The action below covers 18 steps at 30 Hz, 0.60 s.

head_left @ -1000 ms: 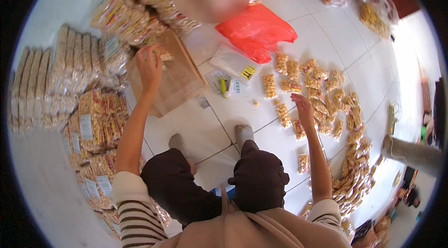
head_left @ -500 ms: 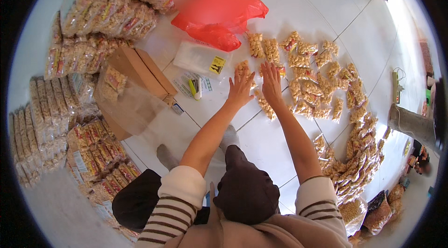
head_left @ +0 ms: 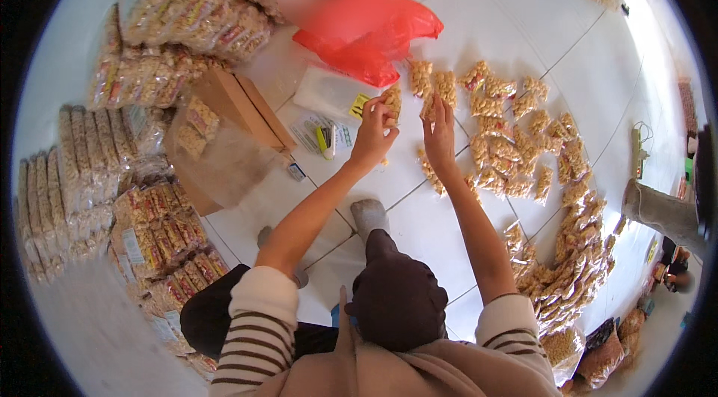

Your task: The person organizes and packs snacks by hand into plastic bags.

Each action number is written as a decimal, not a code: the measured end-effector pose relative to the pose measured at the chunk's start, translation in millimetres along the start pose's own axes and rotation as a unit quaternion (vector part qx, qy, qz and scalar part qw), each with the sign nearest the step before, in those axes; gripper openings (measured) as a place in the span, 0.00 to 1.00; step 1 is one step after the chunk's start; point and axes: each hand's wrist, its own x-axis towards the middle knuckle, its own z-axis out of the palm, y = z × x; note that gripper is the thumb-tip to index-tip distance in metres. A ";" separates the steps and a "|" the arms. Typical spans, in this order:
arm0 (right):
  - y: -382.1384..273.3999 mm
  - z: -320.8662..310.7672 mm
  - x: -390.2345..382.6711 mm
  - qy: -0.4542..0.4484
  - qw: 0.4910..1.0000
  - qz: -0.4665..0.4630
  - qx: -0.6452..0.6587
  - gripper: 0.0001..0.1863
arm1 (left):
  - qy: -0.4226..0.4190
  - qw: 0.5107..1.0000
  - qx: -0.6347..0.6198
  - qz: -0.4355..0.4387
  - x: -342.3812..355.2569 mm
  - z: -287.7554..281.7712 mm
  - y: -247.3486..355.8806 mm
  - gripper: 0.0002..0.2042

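Observation:
My left hand [head_left: 370, 135] is closed on a small clear packet of golden snack pieces [head_left: 393, 100], which stands upright between thumb and fingers beside the red plastic bag. A hand's width to the right, my right hand [head_left: 440, 135] has its fingers closed around a second snack packet [head_left: 428, 108], partly hidden by them. Two similar packets [head_left: 421, 78] lie on the tiles just beyond. Left of my left hand is a flat stack of clear plastic bags [head_left: 321, 90] with a yellow label [head_left: 358, 105].
A red plastic bag [head_left: 366, 31] lies ahead. An open cardboard box [head_left: 258, 109] with packets inside stands at left, near a yellow-green cutter [head_left: 325, 141]. Bundled snack bags [head_left: 157, 232] are piled along the left. Many loose packets [head_left: 501, 150] spread at right, joining a heap [head_left: 572, 266].
Both hands were spread flat over packets on the floor. Now each has closed on a packet, and the left one is raised upright. The view has shifted slightly.

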 end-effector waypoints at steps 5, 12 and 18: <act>-120.4 -60.2 15.0 0.020 0.936 0.020 0.350 0.25 | 0.004 0.993 -0.063 0.098 -29.0 -87.9 106.6 0.13; -278.2 -110.2 -28.4 0.047 0.864 -0.123 0.485 0.15 | 0.068 0.955 -0.191 0.218 -118.8 -166.1 223.6 0.13; -364.1 -77.3 -84.6 0.005 0.842 -0.152 0.518 0.15 | 0.246 0.936 -0.121 0.221 -186.0 -210.1 240.0 0.29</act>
